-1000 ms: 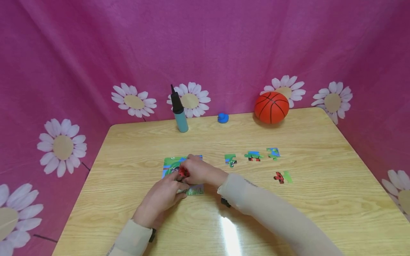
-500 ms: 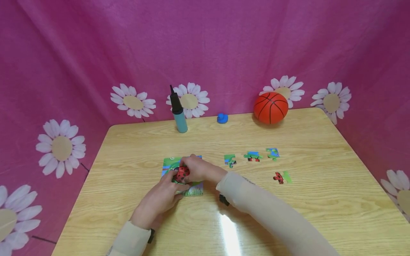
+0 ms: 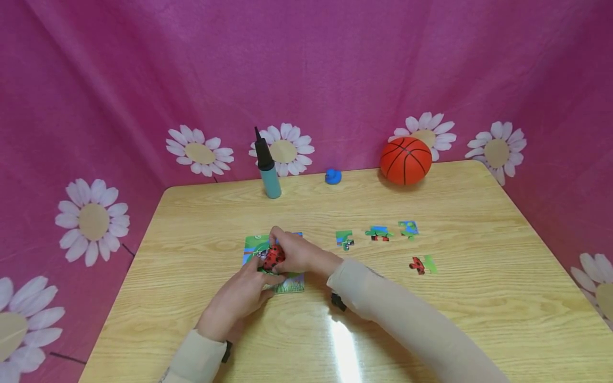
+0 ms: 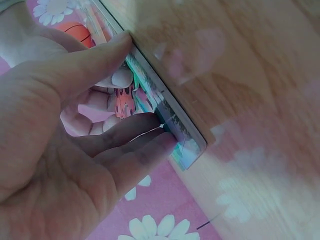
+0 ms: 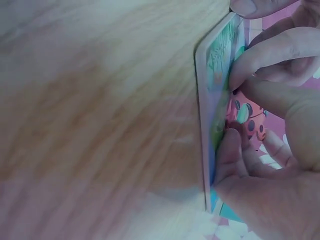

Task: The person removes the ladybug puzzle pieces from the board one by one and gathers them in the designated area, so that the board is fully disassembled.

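In the head view a puzzle board (image 3: 289, 285) with a green and blue picture lies left of the table's middle. A red, black-spotted ladybug puzzle piece (image 3: 274, 258) is tilted over it, pinched by my right hand (image 3: 299, 254). My left hand (image 3: 239, 298) touches the board from the near left, its fingers fairly straight; the left wrist view has fingertips (image 4: 167, 140) on the board's face and the thumb at its edge. In the right wrist view the ladybug piece (image 5: 256, 120) shows between both hands' fingers. Part of the board is hidden under the hands.
Loose puzzle pieces lie to the right: one with green and blue (image 3: 344, 240), another with red (image 3: 380, 233), a blue-green one (image 3: 408, 229) and a ladybug one (image 3: 422, 264). Behind stand a hand pump (image 3: 271, 181), a blue rubber duck (image 3: 332, 176) and a basketball (image 3: 406, 161).
The ladybug piece has turned in the right fingers, showing more of its red face than a second ago. The right fingers shift slightly; the left hand barely moves. The loose pieces stay put.
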Available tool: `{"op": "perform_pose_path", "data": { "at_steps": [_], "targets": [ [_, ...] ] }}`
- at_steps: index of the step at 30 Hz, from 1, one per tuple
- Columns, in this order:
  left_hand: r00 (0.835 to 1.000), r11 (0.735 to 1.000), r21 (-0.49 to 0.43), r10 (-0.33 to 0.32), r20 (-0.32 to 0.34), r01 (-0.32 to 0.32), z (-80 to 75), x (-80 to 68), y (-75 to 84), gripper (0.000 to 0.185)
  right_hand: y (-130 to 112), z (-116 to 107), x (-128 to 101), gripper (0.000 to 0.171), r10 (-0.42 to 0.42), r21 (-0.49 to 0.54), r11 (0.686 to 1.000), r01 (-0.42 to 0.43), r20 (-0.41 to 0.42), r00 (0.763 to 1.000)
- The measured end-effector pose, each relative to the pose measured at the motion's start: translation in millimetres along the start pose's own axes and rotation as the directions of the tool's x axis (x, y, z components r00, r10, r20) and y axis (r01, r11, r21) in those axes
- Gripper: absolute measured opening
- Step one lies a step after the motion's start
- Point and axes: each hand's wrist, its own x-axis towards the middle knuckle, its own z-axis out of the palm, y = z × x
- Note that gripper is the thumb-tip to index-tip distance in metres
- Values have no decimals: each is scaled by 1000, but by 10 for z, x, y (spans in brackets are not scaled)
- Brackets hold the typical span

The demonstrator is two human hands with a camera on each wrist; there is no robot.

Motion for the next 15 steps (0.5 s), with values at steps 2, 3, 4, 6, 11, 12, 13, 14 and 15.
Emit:
{"op": "perform_pose_path", "data": {
  "at_steps": [2, 3, 4, 6, 11, 12, 13, 14, 15],
  "targets": [
    [1000, 1000, 2, -9, 0, 9, 1, 1, -6, 37, 18, -7, -14, 45, -17, 22, 1000, 18, -26, 1000],
    [1000, 1000, 1, -13, 1, 13, 1, 1, -7, 38, 24, -17, -25, 41, -20, 40, 999, 21, -38, 999],
    [1000, 1000, -1, -17, 0, 17, 6, 2, -8, 38, 38, -27, -36, 38, -22, 54, 998, 25, -51, 998],
    [1000, 1000, -10, -27, 0, 27, 13, 5, -7, 39, 65, -58, -62, 31, -28, 87, 996, 35, -79, 996],
    [998, 997, -49, -63, 9, 63, 27, 19, -6, 39, 140, -195, -145, 26, -33, 159, 986, 47, -90, 995],
    [998, 996, -53, -69, 9, 70, 27, 19, -5, 39, 157, -229, -163, 25, -34, 166, 985, 47, -80, 996],
    [997, 995, -56, -78, 13, 79, 24, 20, -6, 39, 168, -271, -185, 23, -35, 170, 984, 46, -64, 997],
    [996, 995, -59, -84, 16, 85, 24, 22, -8, 39, 188, -308, -206, 21, -41, 165, 985, 49, -53, 998],
    [996, 994, -58, -90, 19, 91, 20, 22, -6, 39, 209, -348, -232, 19, -50, 158, 986, 56, -42, 998]
  ]
}}
